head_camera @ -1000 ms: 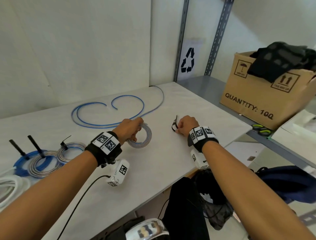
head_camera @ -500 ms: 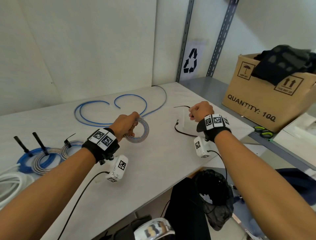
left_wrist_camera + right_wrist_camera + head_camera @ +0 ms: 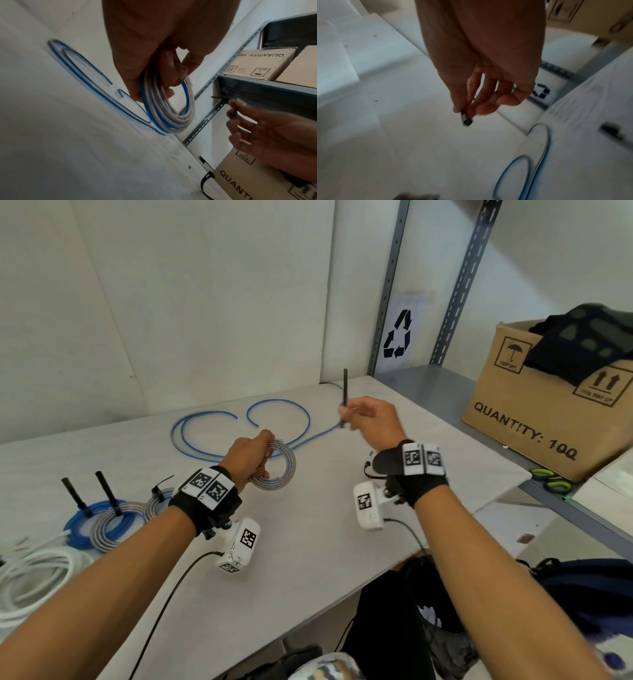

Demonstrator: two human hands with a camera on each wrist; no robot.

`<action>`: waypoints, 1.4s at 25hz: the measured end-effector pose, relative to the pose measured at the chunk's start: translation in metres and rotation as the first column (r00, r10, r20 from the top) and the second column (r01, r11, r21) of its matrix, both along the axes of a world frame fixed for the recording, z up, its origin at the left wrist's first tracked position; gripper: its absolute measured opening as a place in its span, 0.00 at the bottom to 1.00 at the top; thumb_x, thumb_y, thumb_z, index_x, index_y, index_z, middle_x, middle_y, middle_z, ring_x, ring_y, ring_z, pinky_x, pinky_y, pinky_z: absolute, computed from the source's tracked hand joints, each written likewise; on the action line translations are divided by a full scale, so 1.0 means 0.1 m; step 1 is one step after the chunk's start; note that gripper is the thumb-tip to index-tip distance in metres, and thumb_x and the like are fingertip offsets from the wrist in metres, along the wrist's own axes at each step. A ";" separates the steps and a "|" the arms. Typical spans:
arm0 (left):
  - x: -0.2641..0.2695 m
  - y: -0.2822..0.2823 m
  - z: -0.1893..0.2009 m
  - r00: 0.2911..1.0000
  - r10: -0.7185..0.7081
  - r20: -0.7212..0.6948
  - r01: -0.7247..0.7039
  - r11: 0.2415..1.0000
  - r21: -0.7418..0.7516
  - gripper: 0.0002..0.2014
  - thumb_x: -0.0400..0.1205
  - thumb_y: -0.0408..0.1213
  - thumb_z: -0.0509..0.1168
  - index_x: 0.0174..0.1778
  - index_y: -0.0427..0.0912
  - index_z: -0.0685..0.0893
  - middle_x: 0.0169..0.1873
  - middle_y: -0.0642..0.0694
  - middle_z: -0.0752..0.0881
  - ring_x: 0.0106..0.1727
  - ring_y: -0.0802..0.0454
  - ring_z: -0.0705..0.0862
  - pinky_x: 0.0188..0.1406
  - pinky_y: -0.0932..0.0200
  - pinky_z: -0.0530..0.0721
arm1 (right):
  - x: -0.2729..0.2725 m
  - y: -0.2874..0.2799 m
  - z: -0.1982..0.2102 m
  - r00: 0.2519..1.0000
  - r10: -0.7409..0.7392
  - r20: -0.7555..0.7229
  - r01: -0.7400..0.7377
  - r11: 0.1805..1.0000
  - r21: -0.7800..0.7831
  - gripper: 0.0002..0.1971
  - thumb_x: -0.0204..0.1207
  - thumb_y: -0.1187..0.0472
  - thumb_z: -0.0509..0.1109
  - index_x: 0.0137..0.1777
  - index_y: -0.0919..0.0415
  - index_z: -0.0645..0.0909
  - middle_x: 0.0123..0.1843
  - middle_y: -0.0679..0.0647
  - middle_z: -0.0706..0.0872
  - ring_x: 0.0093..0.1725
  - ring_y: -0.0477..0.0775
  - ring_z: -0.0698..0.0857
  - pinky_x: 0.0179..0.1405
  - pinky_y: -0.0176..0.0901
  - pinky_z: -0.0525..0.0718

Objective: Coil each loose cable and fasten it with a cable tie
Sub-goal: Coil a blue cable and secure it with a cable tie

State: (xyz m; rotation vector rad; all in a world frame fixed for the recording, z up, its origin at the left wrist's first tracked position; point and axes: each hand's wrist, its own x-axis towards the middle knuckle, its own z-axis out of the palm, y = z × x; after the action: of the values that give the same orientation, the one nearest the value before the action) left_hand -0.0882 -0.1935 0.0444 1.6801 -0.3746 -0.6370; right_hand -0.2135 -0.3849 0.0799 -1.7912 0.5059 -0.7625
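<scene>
Frame centre — left hand (image 3: 248, 457) grasps the coiled cable (image 3: 279, 470) on the table (image 3: 308, 559); right of it, right hand (image 3: 373, 422) pinches a black cable tie (image 3: 344, 392) upright.

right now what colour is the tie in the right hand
Black cable tie, clearest in the head view.

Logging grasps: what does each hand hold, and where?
Left hand grips the coiled cable by its rim; right hand pinches a black cable tie near its head end.

We see a matt, pale table (image 3: 308, 559) under a glossy, clear-and-blue plastic cable coil (image 3: 281, 470). The cable tie (image 3: 345, 392) looks like smooth black plastic; the box (image 3: 534, 419) is matt brown cardboard.
</scene>
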 end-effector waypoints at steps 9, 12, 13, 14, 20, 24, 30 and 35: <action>0.54 0.43 -0.08 0.969 0.229 0.097 -0.227 0.973 -0.033 0.16 0.84 0.42 0.59 0.45 0.33 0.86 0.21 0.50 0.76 0.14 0.54 0.73 0.41 0.48 0.79 | 0.97 1.14 -0.31 0.924 0.367 -0.107 -0.381 0.906 -0.186 0.07 0.73 0.60 0.82 0.39 0.54 0.85 0.35 0.47 0.85 0.36 0.45 0.84 0.44 0.43 0.82; 0.68 0.56 -0.06 0.945 0.306 0.116 -0.296 0.950 -0.099 0.16 0.84 0.42 0.60 0.56 0.34 0.87 0.29 0.48 0.80 0.16 0.55 0.75 0.40 0.49 0.80 | 1.15 1.21 -0.35 0.933 0.328 -0.145 -0.358 0.879 -0.315 0.09 0.71 0.59 0.83 0.37 0.51 0.84 0.33 0.45 0.72 0.33 0.41 0.71 0.34 0.31 0.67; 0.73 0.60 -0.05 0.937 0.330 0.113 -0.316 0.941 -0.122 0.16 0.84 0.42 0.61 0.57 0.35 0.87 0.29 0.48 0.80 0.16 0.56 0.75 0.40 0.49 0.81 | 1.23 1.25 -0.36 0.940 0.322 -0.111 -0.340 0.878 -0.336 0.09 0.71 0.60 0.83 0.37 0.51 0.84 0.34 0.45 0.71 0.33 0.41 0.71 0.33 0.31 0.66; 0.76 0.62 -0.04 0.934 0.340 0.105 -0.325 0.935 -0.141 0.15 0.85 0.42 0.61 0.56 0.36 0.87 0.27 0.49 0.80 0.16 0.57 0.75 0.40 0.49 0.81 | 1.30 1.29 -0.39 0.947 0.315 -0.065 -0.317 0.882 -0.348 0.09 0.71 0.61 0.83 0.37 0.53 0.85 0.34 0.44 0.71 0.33 0.40 0.71 0.34 0.31 0.67; 0.91 0.72 -0.01 0.965 0.251 -0.082 -0.264 0.923 -0.279 0.13 0.86 0.39 0.63 0.40 0.40 0.89 0.28 0.44 0.80 0.25 0.52 0.72 0.28 0.56 0.79 | 1.57 1.45 -0.50 0.945 0.322 0.053 -0.254 0.828 -0.500 0.09 0.72 0.67 0.79 0.37 0.56 0.82 0.35 0.46 0.73 0.36 0.41 0.73 0.38 0.37 0.69; 0.98 0.77 0.02 0.966 0.257 0.040 -0.223 0.897 -0.383 0.13 0.88 0.37 0.63 0.44 0.36 0.91 0.31 0.46 0.86 0.29 0.53 0.76 0.28 0.60 0.77 | 1.60 1.43 -0.40 0.912 0.401 0.089 -0.315 0.821 -0.476 0.06 0.74 0.64 0.80 0.45 0.52 0.87 0.37 0.48 0.78 0.37 0.45 0.76 0.41 0.30 0.71; 1.03 0.92 0.08 0.916 0.307 0.259 -0.214 0.919 -0.331 0.12 0.89 0.38 0.61 0.56 0.41 0.91 0.22 0.61 0.81 0.24 0.61 0.73 0.32 0.61 0.79 | 1.73 1.56 -0.18 0.867 0.457 0.196 -0.421 0.884 -0.202 0.06 0.83 0.61 0.72 0.50 0.62 0.89 0.43 0.52 0.87 0.39 0.46 0.86 0.39 0.39 0.83; 1.13 1.01 0.08 0.905 0.291 0.309 -0.179 0.922 -0.344 0.14 0.91 0.38 0.59 0.59 0.40 0.89 0.21 0.60 0.79 0.24 0.60 0.70 0.38 0.52 0.77 | 1.86 1.54 -0.16 0.808 0.484 0.335 -0.530 0.846 0.056 0.07 0.86 0.69 0.66 0.58 0.71 0.83 0.42 0.65 0.88 0.34 0.52 0.84 0.35 0.40 0.84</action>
State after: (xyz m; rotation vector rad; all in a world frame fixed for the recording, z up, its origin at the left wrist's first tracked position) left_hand 0.0243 -0.0925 0.0523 1.5031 -0.4891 -0.0781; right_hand -0.0276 -0.2308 0.0636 -1.5266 -0.1341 -0.5871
